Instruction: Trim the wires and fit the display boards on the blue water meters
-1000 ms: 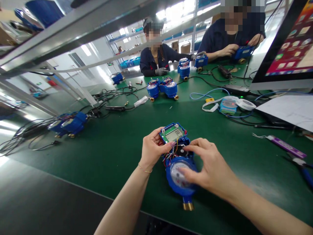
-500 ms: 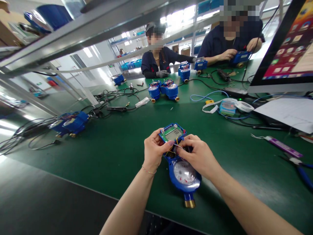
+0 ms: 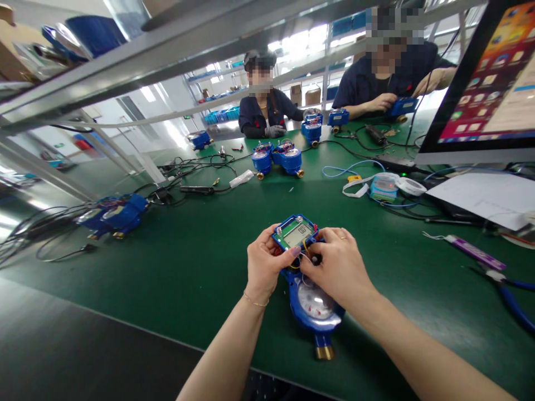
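Note:
A blue water meter (image 3: 318,303) lies on the green table in front of me, its round dial under a clear cover and its brass threaded end toward me. At its far side sits a display module (image 3: 296,233) with a green circuit board and a lit-up digit screen. My left hand (image 3: 265,262) is closed round the module's left edge, thumb on its near edge. My right hand (image 3: 334,262) is closed at the near right corner, fingers pinching among thin yellow and white wires (image 3: 301,257). Its fingertips are partly hidden.
Two more meters (image 3: 277,160) stand farther back, others (image 3: 115,216) lie left among black cables. At right are pliers (image 3: 507,292), a purple-labelled stick (image 3: 476,252), a tape roll (image 3: 413,186), paper and a monitor (image 3: 480,83). Two people sit opposite; a metal shelf beam (image 3: 167,44) crosses above.
My right hand has shifted slightly at the wires, its fingers more bent. The module has turned a little. Across the table, one person's outstretched arm has drawn back from a meter.

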Demonstrator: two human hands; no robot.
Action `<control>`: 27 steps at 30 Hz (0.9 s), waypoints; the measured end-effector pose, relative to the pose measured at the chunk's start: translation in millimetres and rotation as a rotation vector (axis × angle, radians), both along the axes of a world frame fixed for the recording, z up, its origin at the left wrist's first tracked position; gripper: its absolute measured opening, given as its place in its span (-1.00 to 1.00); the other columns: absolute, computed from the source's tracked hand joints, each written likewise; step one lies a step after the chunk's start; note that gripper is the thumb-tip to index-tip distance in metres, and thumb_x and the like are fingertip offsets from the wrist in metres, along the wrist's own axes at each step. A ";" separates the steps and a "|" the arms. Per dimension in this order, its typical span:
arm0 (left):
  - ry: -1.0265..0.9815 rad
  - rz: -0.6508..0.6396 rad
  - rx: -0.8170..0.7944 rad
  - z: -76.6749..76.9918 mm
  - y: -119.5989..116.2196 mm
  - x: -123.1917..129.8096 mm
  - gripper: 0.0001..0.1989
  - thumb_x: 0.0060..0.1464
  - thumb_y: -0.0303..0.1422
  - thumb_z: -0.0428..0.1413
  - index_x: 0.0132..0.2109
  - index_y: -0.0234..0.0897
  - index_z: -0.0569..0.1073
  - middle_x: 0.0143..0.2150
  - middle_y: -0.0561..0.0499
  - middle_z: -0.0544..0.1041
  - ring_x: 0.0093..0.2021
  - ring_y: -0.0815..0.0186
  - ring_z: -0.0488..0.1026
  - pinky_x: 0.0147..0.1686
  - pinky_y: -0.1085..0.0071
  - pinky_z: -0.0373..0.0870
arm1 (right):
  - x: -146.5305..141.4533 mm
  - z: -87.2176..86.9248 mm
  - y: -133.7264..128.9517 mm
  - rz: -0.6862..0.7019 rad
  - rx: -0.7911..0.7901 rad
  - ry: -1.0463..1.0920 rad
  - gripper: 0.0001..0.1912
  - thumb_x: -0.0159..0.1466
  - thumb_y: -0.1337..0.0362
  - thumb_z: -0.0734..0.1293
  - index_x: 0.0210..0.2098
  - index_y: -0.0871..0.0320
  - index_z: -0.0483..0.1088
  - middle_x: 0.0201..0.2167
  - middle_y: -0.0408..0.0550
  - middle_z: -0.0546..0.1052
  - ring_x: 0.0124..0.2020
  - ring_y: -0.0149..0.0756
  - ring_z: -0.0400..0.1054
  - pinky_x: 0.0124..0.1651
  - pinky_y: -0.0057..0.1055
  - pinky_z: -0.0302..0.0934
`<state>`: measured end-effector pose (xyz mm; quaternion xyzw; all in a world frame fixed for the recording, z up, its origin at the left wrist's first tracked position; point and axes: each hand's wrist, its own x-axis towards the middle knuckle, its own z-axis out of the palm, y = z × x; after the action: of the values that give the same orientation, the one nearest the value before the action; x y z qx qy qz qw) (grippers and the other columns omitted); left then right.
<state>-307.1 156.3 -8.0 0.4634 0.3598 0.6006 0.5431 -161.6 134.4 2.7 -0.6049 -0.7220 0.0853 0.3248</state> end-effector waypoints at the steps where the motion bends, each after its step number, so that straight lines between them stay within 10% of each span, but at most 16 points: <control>1: -0.005 0.003 0.000 -1.4 0.3 -0.9 -0.52 -0.31 -0.45 0.38 -0.14 -0.31 0.49 -0.29 0.02 0.62 -0.32 0.38 0.55 -0.29 0.60 0.46 | 4.6 -4.1 3.3 -0.009 -0.017 0.053 -0.87 0.01 0.22 0.37 -0.53 0.16 0.40 -0.34 0.06 0.41 -0.16 0.03 0.24 0.04 0.11 0.05; 8: 0.023 -0.215 -0.067 -1.7 4.4 -9.1 -0.43 -0.37 -0.40 0.40 -0.10 -0.35 0.47 -0.26 -0.04 0.62 -0.28 0.28 0.56 -0.27 0.51 0.49 | 29.2 -18.6 47.9 0.323 -0.102 0.311 -0.42 -0.18 0.17 0.48 -0.19 0.21 0.29 -0.14 0.08 0.37 -0.14 -0.10 0.29 -0.08 -0.20 0.23; 15: 0.147 -0.395 -0.119 7.9 4.4 -20.8 -0.34 -0.37 -0.38 0.41 -0.03 -0.36 0.42 -0.16 -0.12 0.60 -0.15 0.18 0.54 -0.17 0.45 0.48 | 26.7 -11.7 67.7 0.841 -0.087 0.427 -0.41 -0.10 0.10 0.50 -0.11 0.19 0.36 -0.25 -0.09 0.50 -0.27 -0.25 0.41 -0.21 -0.44 0.26; 22: 0.548 -0.267 0.047 10.7 2.6 -18.5 -0.40 -0.28 -0.40 0.36 -0.02 -0.32 0.39 -0.15 -0.07 0.57 -0.12 0.16 0.52 -0.13 0.37 0.48 | 27.2 -10.2 66.6 0.837 -0.200 0.467 -0.56 -0.05 0.15 0.48 -0.24 0.26 0.41 -0.37 -0.09 0.51 -0.36 -0.27 0.40 -0.31 -0.44 0.27; 27: 0.427 -0.296 -0.006 12.4 3.9 -15.3 -0.42 -0.27 -0.46 0.32 -0.03 -0.35 0.36 -0.17 -0.08 0.57 -0.14 0.17 0.53 -0.15 0.37 0.49 | 41.1 7.5 62.0 0.885 -0.367 0.414 -0.30 -0.07 0.21 0.51 0.04 0.22 0.30 -0.11 -0.04 0.48 -0.11 -0.20 0.38 -0.04 -0.34 0.27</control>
<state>-322.4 160.1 4.4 0.6256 0.3964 0.4020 0.5384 -120.5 196.4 10.2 -0.2595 -0.8025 0.4572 0.2822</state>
